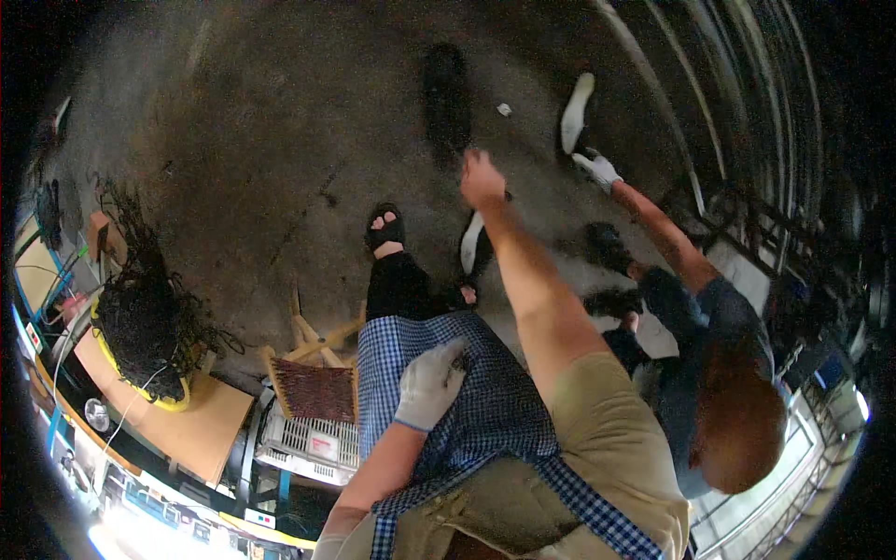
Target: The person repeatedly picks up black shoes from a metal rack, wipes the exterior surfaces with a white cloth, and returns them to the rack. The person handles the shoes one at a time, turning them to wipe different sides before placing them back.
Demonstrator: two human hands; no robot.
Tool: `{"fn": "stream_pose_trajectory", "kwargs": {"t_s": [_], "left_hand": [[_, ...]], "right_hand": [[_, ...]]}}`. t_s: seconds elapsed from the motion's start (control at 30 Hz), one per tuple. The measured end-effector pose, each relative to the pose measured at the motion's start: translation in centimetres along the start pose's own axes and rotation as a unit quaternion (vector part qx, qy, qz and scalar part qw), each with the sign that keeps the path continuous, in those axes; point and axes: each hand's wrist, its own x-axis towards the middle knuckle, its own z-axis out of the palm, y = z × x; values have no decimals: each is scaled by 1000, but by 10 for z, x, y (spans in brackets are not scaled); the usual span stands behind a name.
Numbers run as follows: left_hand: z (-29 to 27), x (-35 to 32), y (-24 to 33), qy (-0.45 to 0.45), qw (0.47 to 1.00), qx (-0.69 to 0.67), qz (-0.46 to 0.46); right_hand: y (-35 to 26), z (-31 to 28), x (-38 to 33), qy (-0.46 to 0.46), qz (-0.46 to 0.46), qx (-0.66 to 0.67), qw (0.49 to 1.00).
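Observation:
My left hand (429, 385), in a white glove with darker fingertips, lies over my blue checked apron (392, 350) with its fingers curled in. Whatever they hold, if anything, is hidden. My bare right hand (482, 179) reaches forward above the floor, closed. What is in its grip cannot be made out. Just beyond it is a long, blurred black shape (446, 98). Below the hand lies a white, sole-shaped piece (472, 245). A similar white piece (577, 112) lies farther right, by a co-worker's white-gloved hand (598, 170).
The co-worker (728, 373) is bent over close on my right. My foot in black footwear (385, 229) stands ahead. To the left are a woven-seat stool (313, 387), a light grey plastic crate (308, 443), a brown board (201, 429) and a yellow-rimmed basket of black strands (140, 345).

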Motion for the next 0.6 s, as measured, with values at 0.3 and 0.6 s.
{"fn": "stream_pose_trajectory", "kwargs": {"t_s": [0.3, 0.6], "left_hand": [[-48, 30, -3, -11, 995, -94, 43], [-2, 19, -29, 147, 970, -187, -47]], "right_hand": [[-19, -37, 159, 42, -63, -101, 992], [-38, -2, -10, -54, 182, 592, 783]]}}
